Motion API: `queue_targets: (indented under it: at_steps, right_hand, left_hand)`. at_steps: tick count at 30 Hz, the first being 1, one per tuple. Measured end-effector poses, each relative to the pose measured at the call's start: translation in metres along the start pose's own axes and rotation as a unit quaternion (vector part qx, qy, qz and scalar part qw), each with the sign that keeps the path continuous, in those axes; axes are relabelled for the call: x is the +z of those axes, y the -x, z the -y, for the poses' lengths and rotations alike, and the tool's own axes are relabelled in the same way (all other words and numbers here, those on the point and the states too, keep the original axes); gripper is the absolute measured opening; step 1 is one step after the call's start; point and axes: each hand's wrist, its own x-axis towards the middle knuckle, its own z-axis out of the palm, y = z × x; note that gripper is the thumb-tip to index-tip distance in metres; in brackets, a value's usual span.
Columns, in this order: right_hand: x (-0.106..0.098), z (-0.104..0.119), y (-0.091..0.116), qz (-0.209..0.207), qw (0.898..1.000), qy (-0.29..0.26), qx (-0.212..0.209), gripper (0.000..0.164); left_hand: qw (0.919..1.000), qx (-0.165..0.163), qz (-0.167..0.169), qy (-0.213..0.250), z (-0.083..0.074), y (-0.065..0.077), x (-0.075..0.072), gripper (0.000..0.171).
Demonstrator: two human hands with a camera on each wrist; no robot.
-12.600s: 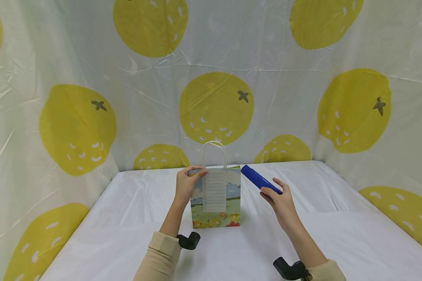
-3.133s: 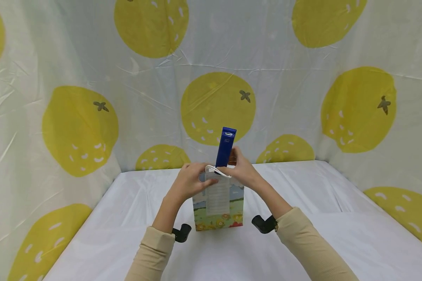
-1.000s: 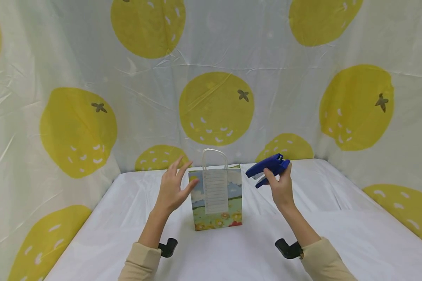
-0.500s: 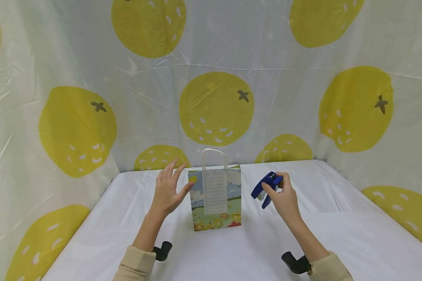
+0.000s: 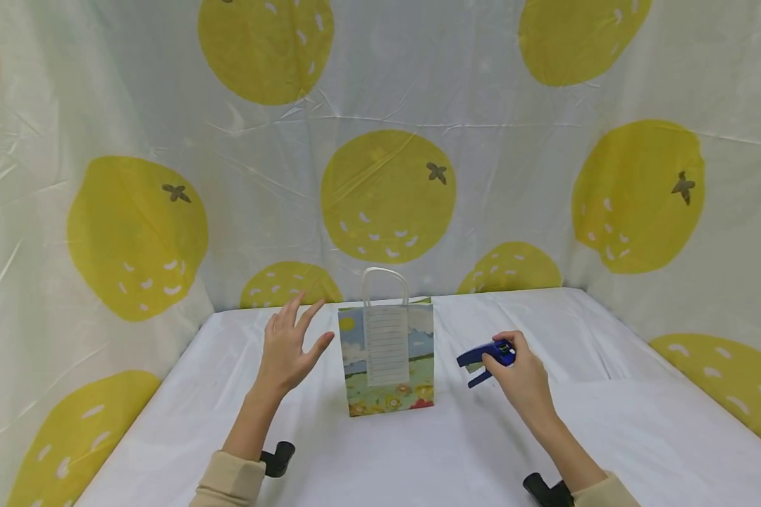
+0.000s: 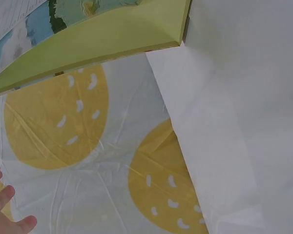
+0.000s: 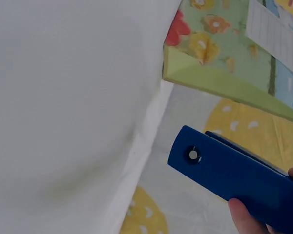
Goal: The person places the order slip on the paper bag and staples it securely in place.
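Note:
A small paper gift bag (image 5: 421,355) with a painted flower meadow stands upright in the middle of the table. A white lined paper slip (image 5: 387,345) lies flat against its front, and a white handle (image 5: 387,270) loops up from the top. To the bag's right, my right hand (image 5: 523,373) holds a blue stapler (image 7: 229,175) above the table, thumb on the near side, its arms spread apart. My left hand (image 5: 287,352) hovers to the bag's left with fingers spread, touching nothing. In the left wrist view only some left fingertips (image 6: 7,195) show.
A white cloth covers the table (image 5: 368,458). Behind and at both sides hangs a white curtain (image 5: 260,162) with large yellow lemons. Each wrist wears a black camera mount, such as the left one (image 5: 279,459).
Earlier the stapler was at the bag's top edge with both hands there. Since then, both hands have drawn apart from the bag, the right one lowering with the stapler. The bag stays put.

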Motion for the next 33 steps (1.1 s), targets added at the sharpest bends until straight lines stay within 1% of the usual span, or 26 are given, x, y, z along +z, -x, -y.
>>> queue_targets:
  at_steps: [5,8,10,13,17,20,22,24,29,31,33]
  right_hand:
    - [-0.002,-0.006,0.003,0.004,0.999,0.042,0.015,0.035]
    - [-0.003,-0.010,0.005,0.007,0.997,0.071,0.024,0.035]
    - [-0.002,-0.012,0.007,0.011,0.996,0.084,0.028,0.035]
    - [-0.002,-0.016,0.007,0.017,0.995,0.092,0.025,0.035]
    - [-0.002,-0.022,0.008,0.011,0.995,0.097,0.006,0.031]
    - [-0.002,-0.025,0.009,0.007,0.995,0.100,-0.005,0.029]
    - [-0.003,-0.026,0.009,0.012,0.994,0.106,-0.004,0.029]
    - [-0.004,-0.025,0.010,0.026,0.993,0.119,0.005,0.030]
    - [-0.004,-0.023,0.014,0.094,0.983,0.153,0.026,0.033]
    - [-0.002,-0.023,0.017,0.116,0.979,0.162,0.031,0.034]
    - [-0.001,-0.024,0.021,0.130,0.976,0.171,0.035,0.034]
  left_hand:
    - [0.9997,-0.011,0.014,-0.014,0.004,0.003,-0.002,0.055]
    - [0.9988,-0.027,0.036,-0.021,0.006,0.006,-0.002,0.057]
    - [0.9972,-0.041,0.056,-0.027,0.006,0.008,-0.003,0.058]
    - [0.9933,-0.063,0.091,-0.034,0.007,0.009,-0.003,0.061]
    - [0.9866,-0.086,0.132,-0.043,0.009,0.010,-0.003,0.066]
    - [0.9825,-0.097,0.152,-0.046,0.011,0.012,-0.002,0.068]
    - [0.9807,-0.101,0.160,-0.047,0.013,0.013,-0.002,0.069]
    - [0.9801,-0.101,0.164,-0.048,0.014,0.014,-0.002,0.069]
    - [0.9774,-0.105,0.177,-0.049,0.016,0.018,-0.001,0.070]
    - [0.9750,-0.111,0.187,-0.047,0.017,0.020,-0.001,0.070]
    - [0.9719,-0.118,0.198,-0.047,0.017,0.023,-0.001,0.071]
